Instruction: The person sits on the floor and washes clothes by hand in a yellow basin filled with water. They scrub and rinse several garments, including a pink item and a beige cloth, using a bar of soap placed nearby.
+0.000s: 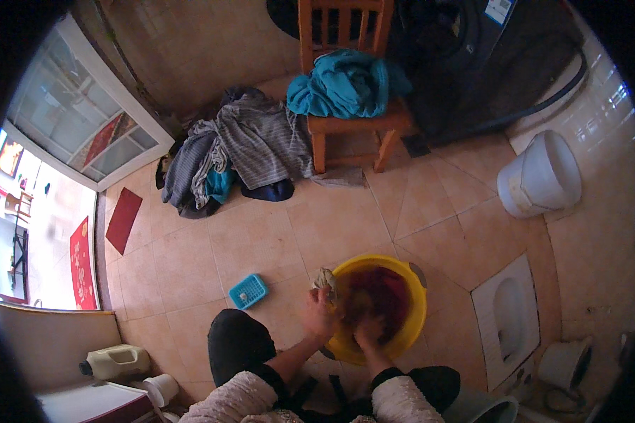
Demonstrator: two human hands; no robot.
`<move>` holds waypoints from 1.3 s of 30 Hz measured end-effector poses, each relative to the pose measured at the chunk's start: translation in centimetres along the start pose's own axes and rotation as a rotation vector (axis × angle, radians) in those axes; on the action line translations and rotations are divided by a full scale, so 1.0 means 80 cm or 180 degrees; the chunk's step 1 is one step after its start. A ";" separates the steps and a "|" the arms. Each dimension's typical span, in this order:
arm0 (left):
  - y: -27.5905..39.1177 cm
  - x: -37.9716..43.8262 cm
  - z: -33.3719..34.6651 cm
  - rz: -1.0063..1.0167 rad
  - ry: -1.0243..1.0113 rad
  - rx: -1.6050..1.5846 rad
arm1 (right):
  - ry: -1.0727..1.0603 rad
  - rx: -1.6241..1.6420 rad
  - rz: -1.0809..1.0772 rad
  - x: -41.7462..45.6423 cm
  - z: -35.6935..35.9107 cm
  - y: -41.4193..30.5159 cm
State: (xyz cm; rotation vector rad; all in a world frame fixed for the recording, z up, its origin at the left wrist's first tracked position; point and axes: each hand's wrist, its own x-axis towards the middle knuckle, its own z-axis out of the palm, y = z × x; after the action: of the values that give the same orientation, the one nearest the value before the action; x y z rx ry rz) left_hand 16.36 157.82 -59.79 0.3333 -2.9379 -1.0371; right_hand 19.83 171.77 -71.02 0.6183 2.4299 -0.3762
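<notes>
A yellow basin stands on the floor between my knees, with dark red cloth in it that looks wet. At the basin's left rim, my left hand is closed around a bunched beige cloth, part of which sticks out above the fist. My right hand reaches down inside the basin at the near side of the red cloth. Its fingers are blurred, so their grip is unclear. Left of the basin lies a small blue plastic soap dish with a whitish piece in it.
Clothes are heaped beside a wooden chair bearing a teal garment. A white bucket stands at right, beyond a squat toilet. At left are a beige jug, a red mat and an open door.
</notes>
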 end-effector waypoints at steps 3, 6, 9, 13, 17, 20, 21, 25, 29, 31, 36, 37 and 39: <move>0.011 -0.009 0.013 0.0192 -0.0728 -0.0529 | 0.0377 -0.0268 -0.0026 -0.014 -0.004 -0.004; 0.025 -0.020 0.043 0.0034 -0.1903 -0.0411 | -0.0073 -0.0188 -0.0415 0.017 0.008 0.055; -0.091 -0.047 0.111 0.0713 -0.2805 0.0427 | -0.0923 0.2363 0.0154 -0.016 -0.078 -0.002; -0.062 -0.069 0.159 0.0796 -0.3186 0.0067 | -0.1101 0.4605 0.0213 -0.010 -0.154 0.053; -0.068 -0.072 0.184 0.1382 -0.1457 -0.1795 | -0.1058 0.5347 -0.0082 -0.091 -0.243 0.022; -0.037 -0.060 0.171 0.0457 -0.2359 -0.4091 | -0.1393 0.5472 -0.0361 -0.127 -0.250 0.039; -0.021 -0.051 0.156 -0.0269 -0.2673 -0.4977 | -0.1551 0.5570 -0.0454 -0.137 -0.251 0.046; 0.055 -0.030 0.071 -0.2559 -0.3764 -0.6755 | -0.2422 0.6025 -0.1130 -0.189 -0.264 0.027; 0.025 -0.042 0.106 -0.2742 -0.3243 -0.6163 | -0.2587 0.5337 -0.0840 -0.187 -0.235 0.018; 0.022 -0.039 0.093 -0.2798 -0.3120 -0.5956 | -0.2127 0.4851 -0.1114 -0.182 -0.247 0.013; 0.052 -0.017 0.058 -0.2047 -0.2492 -0.6412 | -0.2778 0.3643 -0.1538 -0.152 -0.270 0.050; 0.047 -0.011 0.060 -0.2650 -0.2617 -0.6227 | -0.2680 0.3851 -0.1522 -0.142 -0.270 0.059; 0.045 -0.006 0.063 -0.2944 -0.3010 -0.6380 | -0.2464 0.4276 -0.1475 -0.127 -0.269 0.073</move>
State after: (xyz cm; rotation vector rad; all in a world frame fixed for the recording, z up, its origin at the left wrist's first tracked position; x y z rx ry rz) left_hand 15.75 163.75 -61.47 1.0607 -0.1902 -3.7675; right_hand 19.70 181.81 -48.67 0.2621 1.2699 -2.0420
